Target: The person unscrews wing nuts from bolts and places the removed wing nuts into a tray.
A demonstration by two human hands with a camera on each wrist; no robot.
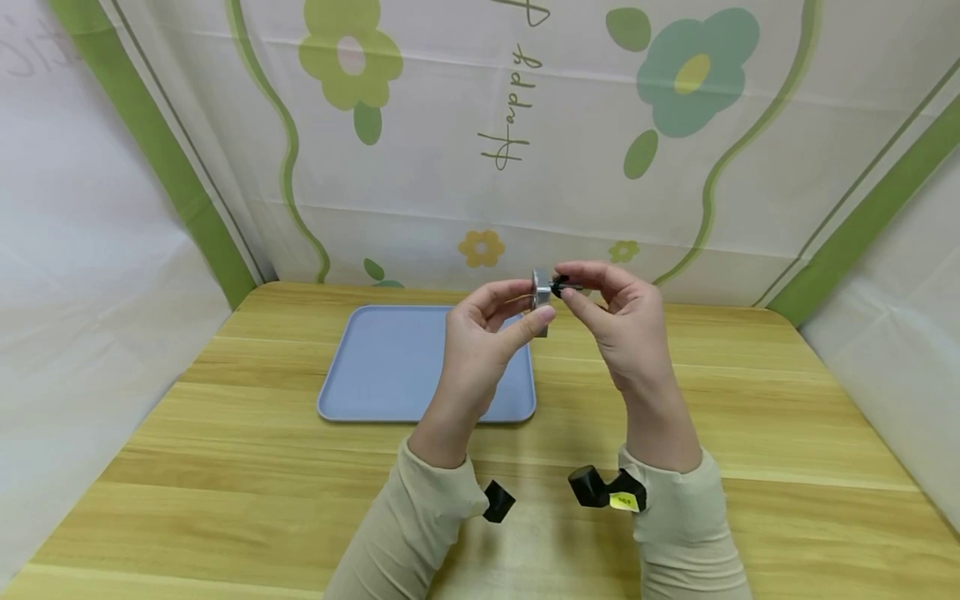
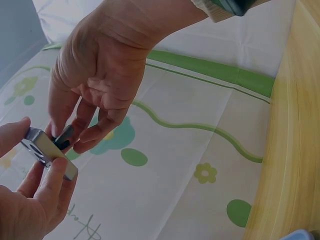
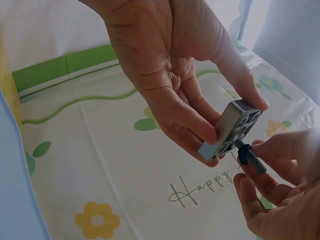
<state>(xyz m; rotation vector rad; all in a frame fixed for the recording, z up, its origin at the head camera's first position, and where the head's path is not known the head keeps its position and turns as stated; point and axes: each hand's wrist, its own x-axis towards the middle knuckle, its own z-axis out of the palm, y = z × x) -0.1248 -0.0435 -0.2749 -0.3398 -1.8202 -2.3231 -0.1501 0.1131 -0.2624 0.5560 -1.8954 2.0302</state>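
Above the table, my left hand (image 1: 480, 342) holds a small silver metal block (image 1: 541, 287) by its edges, thumb on one side and fingers on the other. Recesses show on one face of the block (image 3: 226, 131) in the right wrist view. From that face a threaded bolt (image 3: 258, 165) sticks out, carrying a black nut (image 3: 244, 154) close to the block. My right hand (image 1: 624, 329) pinches the black nut between thumb and fingers. How deep the bolt sits in the block is hidden.
A blue tray (image 1: 390, 367) lies on the wooden table (image 1: 225, 492), behind and left of my hands. A flower-printed curtain (image 1: 427, 183) hangs along the table's far edge. A black wrist camera (image 1: 588, 486) projects from the right sleeve.
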